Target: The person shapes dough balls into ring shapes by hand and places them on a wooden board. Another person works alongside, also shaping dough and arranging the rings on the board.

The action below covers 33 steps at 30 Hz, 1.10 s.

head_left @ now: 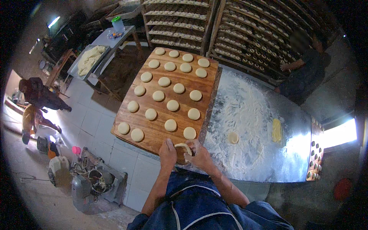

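Note:
My left hand [168, 152] is closed at the near edge of the wooden board [153, 125]; whether it holds anything is hidden. Just right of it, my right hand [197, 155] has its fingers curled on a pale, curved ring [182, 147], apparently dough. Rows of several round, flattened dough pieces [171, 105] lie on the board. Right of the board, the steel table [287, 153] is dusted with flour and bears a single dough disc [233, 137] and a flat yellow item [276, 130].
Racks [176, 23] of dough pieces stand behind, with a person [306, 69] at the right one. Two people [36, 92] are at far left. A machine [86, 184] stands at lower left, a side table [115, 42] with a dough tray [73, 69] at upper left, another filled board [309, 170] at far right.

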Each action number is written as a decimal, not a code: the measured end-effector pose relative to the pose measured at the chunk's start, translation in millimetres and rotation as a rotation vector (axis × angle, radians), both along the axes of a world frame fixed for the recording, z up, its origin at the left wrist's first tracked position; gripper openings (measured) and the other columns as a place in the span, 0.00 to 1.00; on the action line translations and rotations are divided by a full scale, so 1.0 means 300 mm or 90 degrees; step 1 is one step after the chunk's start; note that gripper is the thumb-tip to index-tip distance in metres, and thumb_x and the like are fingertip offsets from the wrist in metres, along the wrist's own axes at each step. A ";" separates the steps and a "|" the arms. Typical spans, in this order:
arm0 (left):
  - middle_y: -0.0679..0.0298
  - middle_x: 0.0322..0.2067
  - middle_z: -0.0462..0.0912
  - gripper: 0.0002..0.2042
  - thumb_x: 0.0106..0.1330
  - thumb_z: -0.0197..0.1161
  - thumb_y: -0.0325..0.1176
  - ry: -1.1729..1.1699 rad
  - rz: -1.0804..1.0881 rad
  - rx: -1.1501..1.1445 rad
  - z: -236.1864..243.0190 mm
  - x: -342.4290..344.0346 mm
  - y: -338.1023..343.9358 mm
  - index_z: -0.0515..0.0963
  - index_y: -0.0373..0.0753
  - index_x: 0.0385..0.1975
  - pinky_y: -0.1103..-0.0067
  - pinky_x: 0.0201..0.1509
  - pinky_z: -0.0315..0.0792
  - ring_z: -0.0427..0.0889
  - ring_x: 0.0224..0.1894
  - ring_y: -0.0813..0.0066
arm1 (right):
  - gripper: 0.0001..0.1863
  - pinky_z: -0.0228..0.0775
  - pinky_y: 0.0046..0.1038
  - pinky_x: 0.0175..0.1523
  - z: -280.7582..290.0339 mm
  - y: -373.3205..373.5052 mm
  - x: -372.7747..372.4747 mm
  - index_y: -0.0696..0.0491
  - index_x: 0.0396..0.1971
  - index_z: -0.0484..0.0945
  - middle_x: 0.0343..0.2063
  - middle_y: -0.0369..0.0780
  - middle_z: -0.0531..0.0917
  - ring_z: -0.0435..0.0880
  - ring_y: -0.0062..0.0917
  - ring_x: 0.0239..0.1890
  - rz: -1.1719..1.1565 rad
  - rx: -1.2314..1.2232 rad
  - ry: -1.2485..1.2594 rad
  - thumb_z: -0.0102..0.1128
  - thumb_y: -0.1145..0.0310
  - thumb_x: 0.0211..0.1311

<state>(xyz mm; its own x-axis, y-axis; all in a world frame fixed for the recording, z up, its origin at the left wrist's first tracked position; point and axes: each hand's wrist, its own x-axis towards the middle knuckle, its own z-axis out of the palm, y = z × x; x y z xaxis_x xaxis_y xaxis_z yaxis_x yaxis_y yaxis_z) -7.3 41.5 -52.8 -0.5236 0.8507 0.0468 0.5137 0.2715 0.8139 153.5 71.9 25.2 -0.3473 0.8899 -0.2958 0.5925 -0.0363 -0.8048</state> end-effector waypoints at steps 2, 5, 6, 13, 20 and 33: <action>0.51 0.35 0.74 0.12 0.68 0.55 0.38 0.273 -0.053 -0.002 0.077 -0.017 0.023 0.73 0.35 0.39 0.59 0.46 0.65 0.72 0.41 0.50 | 0.39 0.69 0.43 0.54 0.022 -0.006 0.000 0.62 0.60 0.59 0.46 0.55 0.75 0.74 0.50 0.50 -0.018 0.172 -0.103 0.68 0.64 0.51; 0.54 0.36 0.73 0.11 0.62 0.63 0.33 0.188 -0.180 0.041 0.162 -0.049 -0.001 0.75 0.36 0.40 0.60 0.47 0.66 0.72 0.43 0.52 | 0.35 0.63 0.41 0.61 -0.026 0.025 0.036 0.62 0.60 0.61 0.50 0.53 0.73 0.70 0.47 0.56 0.008 0.220 -0.136 0.65 0.66 0.53; 0.54 0.35 0.73 0.12 0.60 0.64 0.33 0.184 -0.192 0.046 0.151 -0.043 -0.007 0.76 0.36 0.40 0.60 0.47 0.66 0.72 0.42 0.52 | 0.35 0.63 0.41 0.61 -0.053 0.051 0.030 0.62 0.59 0.62 0.50 0.53 0.73 0.70 0.47 0.56 0.025 0.280 -0.137 0.64 0.66 0.54; 0.52 0.33 0.74 0.14 0.57 0.68 0.34 0.103 -0.177 0.058 0.057 -0.022 0.007 0.78 0.35 0.39 0.62 0.44 0.69 0.74 0.39 0.51 | 0.22 0.65 0.43 0.56 -0.105 0.235 -0.071 0.62 0.48 0.70 0.41 0.51 0.76 0.72 0.47 0.51 0.164 0.374 -0.240 0.59 0.67 0.55; 0.44 0.42 0.75 0.21 0.63 0.62 0.36 0.315 -0.156 0.090 0.027 -0.089 0.248 0.70 0.29 0.51 0.58 0.52 0.66 0.74 0.45 0.44 | 0.16 0.71 0.40 0.44 -0.103 0.251 0.041 0.58 0.38 0.75 0.33 0.47 0.79 0.79 0.43 0.41 0.192 0.215 0.109 0.66 0.66 0.52; 0.49 0.39 0.77 0.21 0.53 0.70 0.32 -0.021 -0.423 -0.070 0.190 0.507 0.220 0.70 0.37 0.45 0.65 0.48 0.71 0.77 0.43 0.51 | 0.13 0.70 0.39 0.46 -0.206 0.140 0.887 0.54 0.25 0.77 0.25 0.46 0.79 0.81 0.41 0.36 -0.226 0.388 -0.368 0.68 0.63 0.43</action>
<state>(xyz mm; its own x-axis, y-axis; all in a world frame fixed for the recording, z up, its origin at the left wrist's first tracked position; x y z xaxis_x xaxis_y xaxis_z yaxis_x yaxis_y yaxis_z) 144.9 107.4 4.3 0.1129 0.9914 -0.0661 0.5761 -0.0111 0.8173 419.7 114.0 -36.7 0.0326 0.9755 0.2177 0.9447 0.0410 -0.3255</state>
